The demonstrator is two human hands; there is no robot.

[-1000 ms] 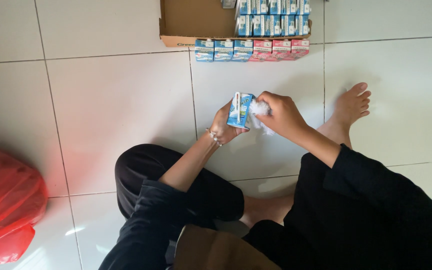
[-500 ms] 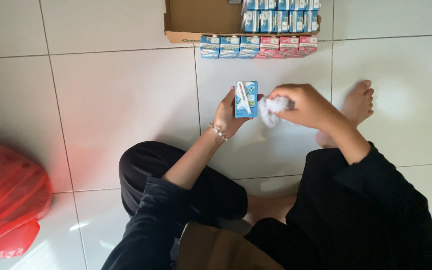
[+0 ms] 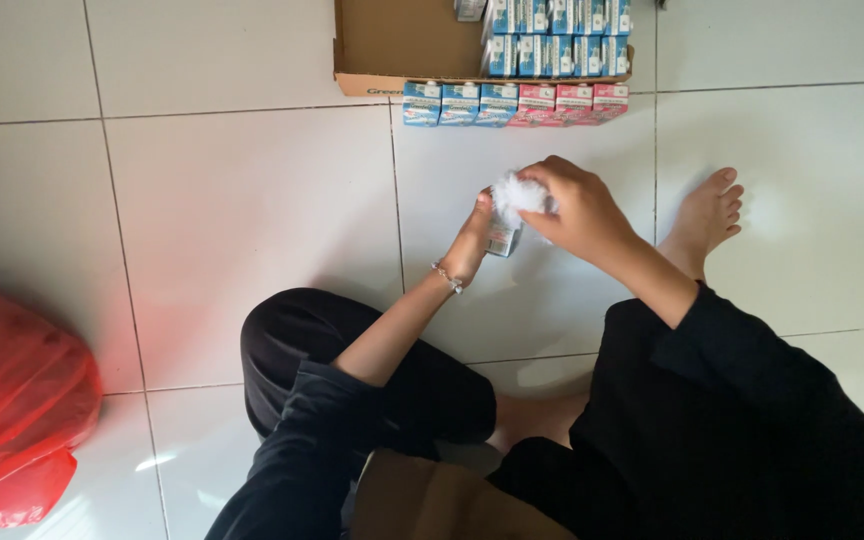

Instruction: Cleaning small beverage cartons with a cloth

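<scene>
Head view, frame centre: left hand [image 3: 472, 240] grips small carton [image 3: 502, 238] from below; right hand [image 3: 572, 205] pinches white cloth [image 3: 517, 192] on its top. Carton likely light, crushable: hold flat sides. More cartons [image 3: 512, 103] upper centre by cardboard box [image 3: 402, 45].

Blue and pink cartons [image 3: 515, 103], white tissue [image 3: 516, 191], red bag [image 3: 7, 410]
</scene>
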